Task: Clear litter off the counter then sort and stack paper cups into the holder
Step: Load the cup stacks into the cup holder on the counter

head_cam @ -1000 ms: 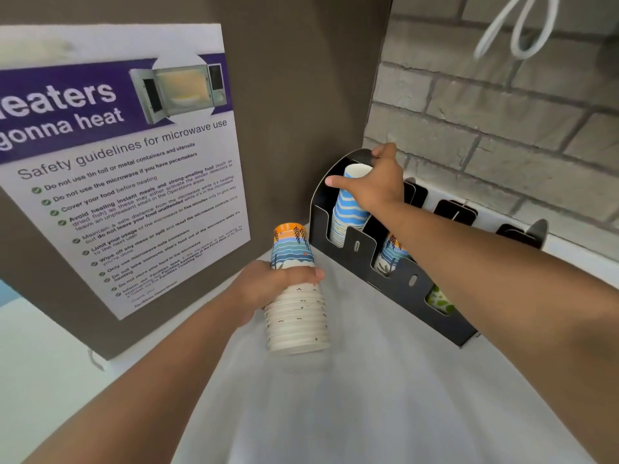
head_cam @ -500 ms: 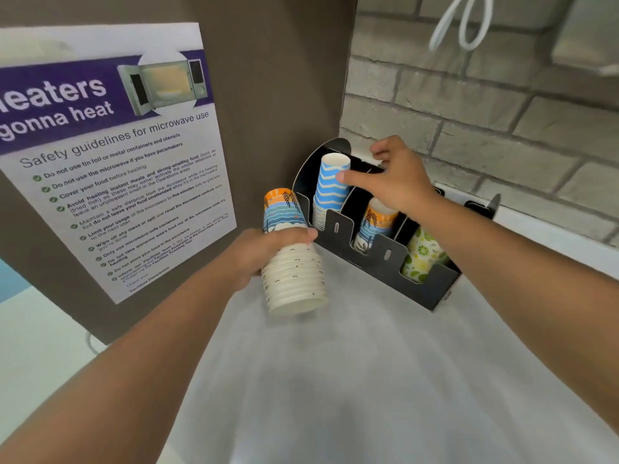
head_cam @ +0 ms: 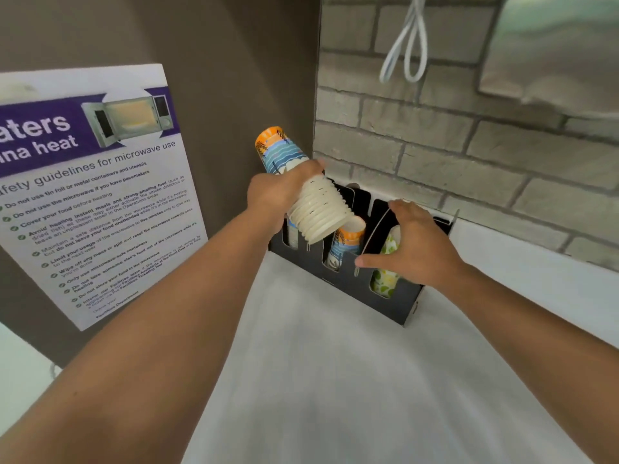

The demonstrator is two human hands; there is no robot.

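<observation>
My left hand (head_cam: 281, 192) grips a tall stack of paper cups (head_cam: 315, 209), orange-and-blue at the base, tilted with its rims down over the left half of the black cup holder (head_cam: 402, 303). The holder stands on the white counter (head_cam: 335, 380) against the brick wall. Its middle slot holds orange-and-blue cups (head_cam: 346, 242), its right slot green leaf-print cups (head_cam: 383, 283). A blue-striped cup (head_cam: 292, 234) shows in the left slot, mostly hidden by the stack. My right hand (head_cam: 418, 249) spans the holder's right slot, thumb on the front wall, fingers arched over the top.
A microwave safety poster (head_cam: 93, 195) hangs on the brown panel at the left, close to my left arm. A white cable loop (head_cam: 407, 45) hangs on the brick wall (head_cam: 469, 145). A steel fixture (head_cam: 552, 51) juts out at the top right.
My left hand has lifted the cup stack and tipped it over the holder. My right hand has left the blue-striped cups and moved right onto the holder's right slot.
</observation>
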